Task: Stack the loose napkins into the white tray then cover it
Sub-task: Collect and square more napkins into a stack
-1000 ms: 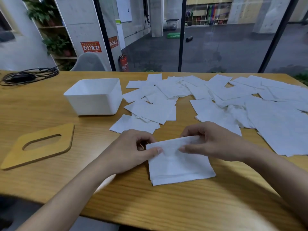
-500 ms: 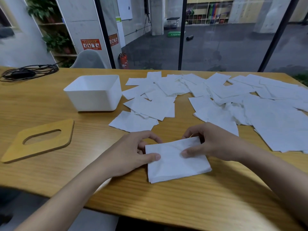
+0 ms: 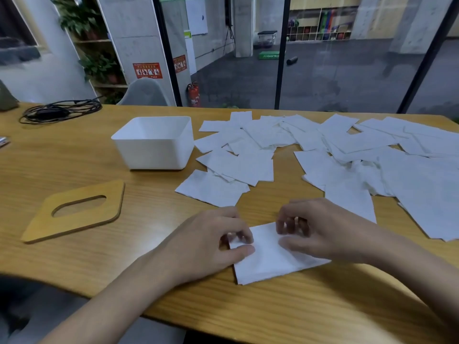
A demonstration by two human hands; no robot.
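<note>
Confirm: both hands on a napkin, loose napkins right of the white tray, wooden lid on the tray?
No: head view shows the wooden lid flat on the table, near-left of the white tray. Rest holds.

I see 1 white tray. 1 wooden lid w/ 1 slot. 1 small napkin pile under my 2 hands, i.e. left hand + right hand. Loose napkins: too overlapped for an exact no., def. more than 20. 1 cable bundle. 1 table. Behind it: 1 grey chair, 1 fire extinguisher.
</note>
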